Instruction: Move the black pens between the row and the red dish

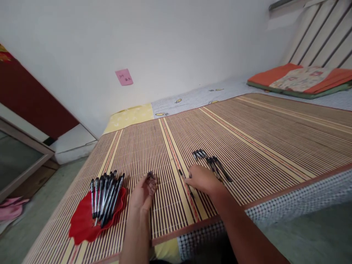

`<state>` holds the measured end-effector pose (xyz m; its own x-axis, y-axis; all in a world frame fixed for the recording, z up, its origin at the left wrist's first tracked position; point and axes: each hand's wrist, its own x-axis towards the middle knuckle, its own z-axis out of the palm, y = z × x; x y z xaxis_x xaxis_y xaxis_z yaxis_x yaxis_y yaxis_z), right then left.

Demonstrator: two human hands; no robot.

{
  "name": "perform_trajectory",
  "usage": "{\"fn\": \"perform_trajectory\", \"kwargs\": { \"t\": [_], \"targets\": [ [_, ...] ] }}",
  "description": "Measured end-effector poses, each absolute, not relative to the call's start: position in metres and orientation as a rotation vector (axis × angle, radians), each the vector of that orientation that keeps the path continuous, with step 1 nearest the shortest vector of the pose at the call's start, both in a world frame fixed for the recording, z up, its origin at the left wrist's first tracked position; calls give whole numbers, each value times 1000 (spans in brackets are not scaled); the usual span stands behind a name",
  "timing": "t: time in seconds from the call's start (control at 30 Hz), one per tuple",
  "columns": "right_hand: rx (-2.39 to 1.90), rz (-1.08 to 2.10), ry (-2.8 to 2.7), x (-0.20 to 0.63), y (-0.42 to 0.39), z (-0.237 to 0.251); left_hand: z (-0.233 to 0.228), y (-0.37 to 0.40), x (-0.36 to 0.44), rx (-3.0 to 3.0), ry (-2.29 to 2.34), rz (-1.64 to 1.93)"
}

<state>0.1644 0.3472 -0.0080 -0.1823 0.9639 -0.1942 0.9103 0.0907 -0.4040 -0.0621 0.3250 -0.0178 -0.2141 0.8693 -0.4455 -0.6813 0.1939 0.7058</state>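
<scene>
My left hand (143, 190) is above the bamboo mat, fingers curled round a small dark piece that looks like a pen cap (150, 175). My right hand (202, 178) pinches a slim black pen (190, 191) by its middle, tilted low over a pale stripe of the mat. Just beyond that hand, several short black caps (199, 154) lie side by side. Several slim dark pens (222, 169) lie to its right, partly covered by my wrist. Left of my left hand, a pile of clear-barrelled black pens (106, 196) rests on a red scalloped cloth (81, 223).
The striped bamboo mat (247, 135) covers a bed with a checked sheet (189, 101). A folded orange and floral quilt (302, 79) lies at the far right by a slatted headboard (324, 33). A pink note (124, 77) is on the white wall. Pink cloth (12, 209) is at lower left.
</scene>
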Motion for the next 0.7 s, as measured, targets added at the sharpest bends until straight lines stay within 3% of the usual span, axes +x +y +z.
{"fn": "perform_trajectory", "kwargs": {
  "t": [0.4,0.57,0.7],
  "targets": [
    [-1597,813,-2098,120,334,-2,-31,318,-44,903,1205,1155],
    [-1352,960,-2009,111,334,-3,-30,319,-43,839,1141,1273],
    [-1550,787,-2031,145,347,-1,-29,320,-44,734,1133,1413]
  ]
}}
